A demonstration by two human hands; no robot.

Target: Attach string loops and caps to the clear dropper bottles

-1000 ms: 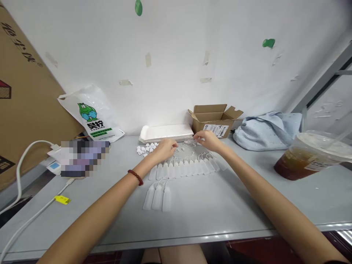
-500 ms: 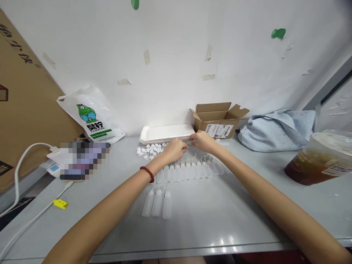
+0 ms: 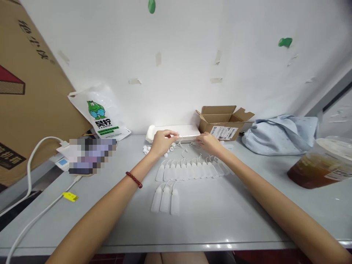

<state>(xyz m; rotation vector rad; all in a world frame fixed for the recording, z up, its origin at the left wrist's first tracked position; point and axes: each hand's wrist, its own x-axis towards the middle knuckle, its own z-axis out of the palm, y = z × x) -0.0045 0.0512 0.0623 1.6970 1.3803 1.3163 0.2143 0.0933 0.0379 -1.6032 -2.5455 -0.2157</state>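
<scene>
At the front of the white foam trays [image 3: 189, 130], my left hand [image 3: 162, 142] is closed in a pinch. A small pale thing shows at its fingertips, too small to name. My right hand [image 3: 210, 143] is to the right, its fingers curled together near some thin white tubes [image 3: 195, 145]; what they grip is hidden. White caps [image 3: 166, 154] lie loose beneath and beside my left hand. Below both hands, a row of translucent small bottles [image 3: 188, 171] with thin tubes lies on the table. Three more such bottles [image 3: 165, 199] lie closer to me.
An open cardboard box [image 3: 224, 132] stands behind my right hand. Farther right are a light blue cloth bag [image 3: 280, 135] and a plastic cup of brown drink [image 3: 308, 170]. On the left are a white plastic bag [image 3: 114, 117], a blurred-out device [image 3: 92, 156], a white cable [image 3: 35, 216] and a large carton [image 3: 35, 95].
My left hand has moved left and up, away from the right hand, to the trays' front edge. My right hand stays near the tubes. The whole view has shifted slightly.
</scene>
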